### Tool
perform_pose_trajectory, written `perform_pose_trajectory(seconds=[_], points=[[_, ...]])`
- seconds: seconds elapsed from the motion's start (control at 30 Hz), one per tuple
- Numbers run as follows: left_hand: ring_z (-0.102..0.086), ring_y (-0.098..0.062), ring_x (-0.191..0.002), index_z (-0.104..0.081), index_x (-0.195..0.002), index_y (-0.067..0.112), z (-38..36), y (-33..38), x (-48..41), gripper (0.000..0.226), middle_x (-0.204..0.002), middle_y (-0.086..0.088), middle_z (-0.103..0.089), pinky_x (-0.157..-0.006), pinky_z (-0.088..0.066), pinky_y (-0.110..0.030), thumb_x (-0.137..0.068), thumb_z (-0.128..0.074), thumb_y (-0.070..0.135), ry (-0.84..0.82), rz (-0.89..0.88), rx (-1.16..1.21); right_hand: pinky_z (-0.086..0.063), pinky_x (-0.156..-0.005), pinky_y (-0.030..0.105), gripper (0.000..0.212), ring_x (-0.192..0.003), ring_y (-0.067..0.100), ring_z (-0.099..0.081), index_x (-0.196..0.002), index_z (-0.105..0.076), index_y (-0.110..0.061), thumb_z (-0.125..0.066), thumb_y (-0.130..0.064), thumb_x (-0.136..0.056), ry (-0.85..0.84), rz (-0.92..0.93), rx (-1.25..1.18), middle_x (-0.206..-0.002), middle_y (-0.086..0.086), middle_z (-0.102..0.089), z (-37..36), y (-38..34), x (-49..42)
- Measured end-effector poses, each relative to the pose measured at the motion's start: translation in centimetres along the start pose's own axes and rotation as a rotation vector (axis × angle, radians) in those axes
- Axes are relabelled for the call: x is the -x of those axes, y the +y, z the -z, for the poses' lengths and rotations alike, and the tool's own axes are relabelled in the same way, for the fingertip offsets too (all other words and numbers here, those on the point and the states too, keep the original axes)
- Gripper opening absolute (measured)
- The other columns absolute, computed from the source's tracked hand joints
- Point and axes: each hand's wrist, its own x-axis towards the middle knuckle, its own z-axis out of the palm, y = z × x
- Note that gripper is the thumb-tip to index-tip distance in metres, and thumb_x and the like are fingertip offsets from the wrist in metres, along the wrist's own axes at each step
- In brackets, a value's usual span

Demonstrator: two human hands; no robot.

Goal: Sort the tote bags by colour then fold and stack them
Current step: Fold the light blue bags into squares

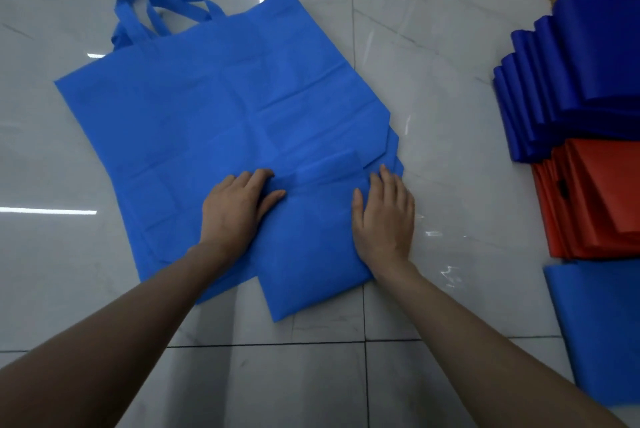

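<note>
Bare forearms; left hand (pixel 235 211), right hand (pixel 384 219).

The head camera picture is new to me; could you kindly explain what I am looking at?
There is no machine here: a person wears a camera on the head, looking down at their own two bare hands. They work on a glossy tiled floor. The right hand presses flat on a folded light blue tote bag. The left hand rests on its other edge with bent fingers; whether it pinches the cloth I cannot tell. Underneath lie unfolded light blue tote bags, handles pointing away. At the right sit sorted piles: dark blue bags, red bags and a light blue bag.
</note>
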Motion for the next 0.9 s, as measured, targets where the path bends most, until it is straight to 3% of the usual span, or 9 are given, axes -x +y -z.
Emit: perform_pose_trajectory(seconds=[0.1, 0.2, 0.27, 0.33, 0.43, 0.53, 0.7, 0.8, 0.9], points=[[-0.057, -0.021, -0.089, -0.06, -0.11, 0.02, 1.2, 1.2, 0.5, 0.037, -0.095, -0.001, -0.064, -0.07, -0.043, -0.034, -0.09, -0.053, 0.05, -0.004, 0.185, 0.231, -0.046, -0.07, 0.039, 0.051, -0.086, 0.028, -0.057, -0.11, -0.063, -0.006, -0.031, -0.042, -0.093, 0.017, -0.042, -0.017, -0.101, 0.011, -0.061, 0.8, -0.5, 1.2], [-0.055, -0.01, -0.089, -0.063, -0.104, 0.022, 2.3, 2.2, 1.0, 0.029, -0.097, 0.002, -0.063, -0.075, -0.039, -0.018, -0.087, -0.058, 0.045, 0.019, 0.161, 0.47, -0.046, -0.077, 0.039, 0.055, -0.092, 0.026, -0.054, -0.109, -0.06, -0.006, -0.031, -0.049, -0.093, 0.018, -0.132, -0.227, -0.102, 0.01, -0.057, 1.1, 0.2, 2.4], [-0.053, -0.005, -0.086, -0.063, -0.1, 0.022, 3.1, 3.1, 1.3, 0.027, -0.096, 0.001, -0.062, -0.075, -0.035, -0.007, -0.085, -0.057, 0.043, -0.008, 0.093, 0.563, -0.044, -0.087, 0.038, 0.048, -0.101, 0.023, -0.051, -0.112, -0.056, -0.007, -0.039, -0.049, -0.095, -0.026, -0.247, -0.487, -0.109, 0.008, -0.054, 1.7, 1.0, 3.4], [-0.052, -0.004, -0.084, -0.062, -0.098, 0.022, 3.9, 4.1, 1.5, 0.023, -0.094, 0.0, -0.061, -0.076, -0.035, -0.004, -0.085, -0.057, 0.041, -0.035, 0.04, 0.61, -0.044, -0.084, 0.035, 0.037, -0.098, 0.02, -0.053, -0.11, -0.048, -0.012, -0.043, -0.046, -0.096, -0.078, -0.351, -0.749, -0.105, 0.003, -0.054, 3.2, 1.6, 4.5], [-0.053, -0.003, -0.084, -0.063, -0.095, 0.025, 4.6, 6.0, 1.2, 0.017, -0.09, -0.001, -0.06, -0.075, -0.034, -0.004, -0.084, -0.064, 0.038, -0.068, 0.014, 0.65, -0.044, -0.072, 0.035, 0.029, -0.083, 0.016, -0.054, -0.1, -0.042, -0.016, -0.044, -0.044, -0.096, -0.093, -0.377, -0.846, -0.09, -0.001, -0.054, 5.5, 2.9, 6.2], [-0.054, 0.002, -0.089, -0.063, -0.091, 0.029, 5.1, 9.0, 1.1, 0.008, -0.095, 0.0, -0.062, -0.077, -0.036, -0.005, -0.085, -0.068, 0.028, -0.114, 0.043, 0.789, -0.039, -0.074, 0.019, 0.024, -0.088, 0.003, -0.047, -0.103, -0.042, -0.019, -0.047, -0.042, -0.095, -0.043, -0.426, -0.884, -0.104, -0.006, -0.043, 7.3, 4.8, 7.3], [-0.059, -0.003, -0.094, -0.066, -0.094, 0.025, 6.0, 15.8, 1.4, 0.01, -0.1, 0.009, -0.066, -0.081, -0.044, -0.018, -0.084, -0.068, 0.027, -0.215, 0.039, 0.971, -0.041, -0.065, 0.027, 0.036, -0.089, 0.011, -0.056, -0.116, -0.036, -0.023, -0.045, -0.05, -0.094, -0.19, -0.648, -1.188, -0.108, -0.001, -0.055, 11.5, 9.2, 9.0], [-0.059, 0.002, -0.089, -0.066, -0.09, 0.026, 6.1, 19.5, 1.5, 0.005, -0.094, 0.011, -0.066, -0.078, -0.044, -0.015, -0.085, -0.068, 0.026, -0.232, 0.025, 1.011, -0.044, -0.064, 0.024, 0.038, -0.089, 0.012, -0.059, -0.12, -0.036, -0.02, -0.056, -0.036, -0.093, -0.096, -0.727, -1.262, -0.106, 0.0, -0.059, 14.0, 12.0, 10.5], [-0.06, -0.005, -0.091, -0.067, -0.091, 0.022, 5.1, 22.5, 2.2, 0.01, -0.095, 0.008, -0.066, -0.081, -0.047, -0.024, -0.084, -0.069, 0.03, -0.278, 0.027, 1.024, -0.044, -0.066, 0.02, 0.033, -0.096, 0.019, -0.059, -0.12, -0.042, -0.017, -0.06, -0.017, -0.092, 0.005, -0.717, -1.211, -0.106, 0.003, -0.057, 16.0, 15.4, 11.9]])
